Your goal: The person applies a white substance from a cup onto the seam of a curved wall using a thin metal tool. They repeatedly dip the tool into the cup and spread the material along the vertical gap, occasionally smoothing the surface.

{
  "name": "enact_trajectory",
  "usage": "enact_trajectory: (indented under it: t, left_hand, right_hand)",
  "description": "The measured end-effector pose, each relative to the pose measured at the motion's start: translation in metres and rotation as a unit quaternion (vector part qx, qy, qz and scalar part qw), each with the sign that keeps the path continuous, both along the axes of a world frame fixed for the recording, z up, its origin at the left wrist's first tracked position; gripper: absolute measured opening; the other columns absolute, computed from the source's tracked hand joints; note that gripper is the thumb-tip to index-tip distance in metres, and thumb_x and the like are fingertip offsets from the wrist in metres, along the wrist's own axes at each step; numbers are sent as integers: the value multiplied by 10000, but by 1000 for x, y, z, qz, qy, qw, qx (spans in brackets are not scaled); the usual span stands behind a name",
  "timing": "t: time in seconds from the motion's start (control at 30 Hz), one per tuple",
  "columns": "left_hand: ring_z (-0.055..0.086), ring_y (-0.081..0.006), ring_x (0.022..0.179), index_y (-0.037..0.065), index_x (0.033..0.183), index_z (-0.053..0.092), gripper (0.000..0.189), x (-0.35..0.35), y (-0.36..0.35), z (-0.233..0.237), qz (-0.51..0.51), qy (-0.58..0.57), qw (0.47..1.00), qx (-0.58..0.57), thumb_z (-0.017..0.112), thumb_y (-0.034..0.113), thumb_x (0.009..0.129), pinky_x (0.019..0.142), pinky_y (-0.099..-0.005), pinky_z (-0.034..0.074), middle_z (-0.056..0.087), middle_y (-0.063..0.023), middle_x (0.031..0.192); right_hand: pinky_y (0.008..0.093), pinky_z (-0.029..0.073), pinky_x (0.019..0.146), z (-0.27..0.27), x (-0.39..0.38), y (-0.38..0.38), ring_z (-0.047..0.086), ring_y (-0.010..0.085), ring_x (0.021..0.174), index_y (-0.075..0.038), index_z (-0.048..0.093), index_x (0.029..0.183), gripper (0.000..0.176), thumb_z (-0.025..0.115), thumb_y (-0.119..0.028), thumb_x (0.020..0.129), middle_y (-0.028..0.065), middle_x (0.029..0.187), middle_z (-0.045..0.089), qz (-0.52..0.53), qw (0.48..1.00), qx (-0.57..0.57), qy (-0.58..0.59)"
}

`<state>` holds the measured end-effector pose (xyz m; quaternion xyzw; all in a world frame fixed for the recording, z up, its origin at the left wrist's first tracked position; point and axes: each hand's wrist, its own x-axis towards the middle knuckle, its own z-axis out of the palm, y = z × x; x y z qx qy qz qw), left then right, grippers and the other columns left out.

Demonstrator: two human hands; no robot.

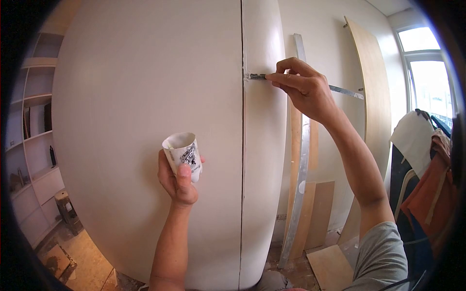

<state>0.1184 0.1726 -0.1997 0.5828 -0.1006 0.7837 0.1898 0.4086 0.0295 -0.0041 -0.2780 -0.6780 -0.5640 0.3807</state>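
My left hand (pixel 178 182) is wrapped around a white paper cup (pixel 182 155) with black printing, held upright in front of the panel. Whitish smears mark the cup's rim and side; its contents are hard to make out. Higher and to the right, my right hand (pixel 306 87) pinches a narrow metal strip (pixel 257 76) between thumb and fingers. The strip's dark, smeared tip is at the vertical seam (pixel 242 116) in the large white curved panel (pixel 145 87). Its other end appears to stick out behind my hand, to the right.
Right of the panel, a long metal bar (pixel 298 194) and wooden boards (pixel 320 213) lean against the wall. A tall board (pixel 374 87) stands near the window (pixel 429 82). Draped cloths (pixel 427 194) are at far right. White shelves (pixel 39 126) and a small stool (pixel 68 211) are left.
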Motion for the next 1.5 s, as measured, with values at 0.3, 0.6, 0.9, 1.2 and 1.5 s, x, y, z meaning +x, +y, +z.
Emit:
enact_trajectory:
  t: [0.3, 0.6, 0.9, 1.2, 1.5]
  left_hand:
    - [743, -219, 814, -63, 1261, 606, 674, 1, 0, 0, 3, -9, 1000, -1, 705, 552, 1005, 714, -375, 649, 702, -136, 1035]
    - [746, -224, 796, -68, 1252, 605, 685, 1, 0, 1, 4, -7, 1000, 2, 702, 563, 1003, 697, -371, 634, 708, -141, 1008]
    - [746, -224, 803, -67, 1254, 605, 674, 1, 0, 2, 8, -10, 1000, 5, 696, 552, 1002, 693, -363, 625, 711, -143, 1007]
    - [752, -228, 803, -66, 1262, 598, 684, 0, 2, 1, 2, -2, 1000, -5, 704, 551, 987, 699, -375, 636, 711, -145, 1028]
    - [713, -196, 745, -32, 1387, 567, 762, 4, 5, 1, 49, -11, 999, 1, 608, 627, 1006, 548, -305, 532, 735, -141, 902]
  right_hand:
    - [331, 598, 654, -11, 0, -9, 737, 147, 812, -233, 913, 1128, 177, 823, -130, 1015, -22, 1106, 758, -11, 999, -39, -14]
    - [371, 608, 672, -4, -7, -5, 750, 163, 821, -216, 910, 1123, 170, 802, -122, 1030, -10, 1094, 758, 8, 999, -39, -2]
    - [361, 611, 661, -14, -7, -18, 755, 166, 813, -170, 906, 1104, 137, 797, -124, 1034, -12, 1096, 766, -35, 998, -48, -23]
    - [341, 586, 616, -11, -7, -11, 753, 152, 781, -168, 900, 1085, 127, 829, -103, 1001, -12, 1076, 768, -12, 999, -26, -36]
    - [354, 563, 608, -14, -7, -14, 737, 152, 768, -179, 900, 1067, 156, 822, -65, 995, -26, 1055, 762, 10, 999, -20, -25]
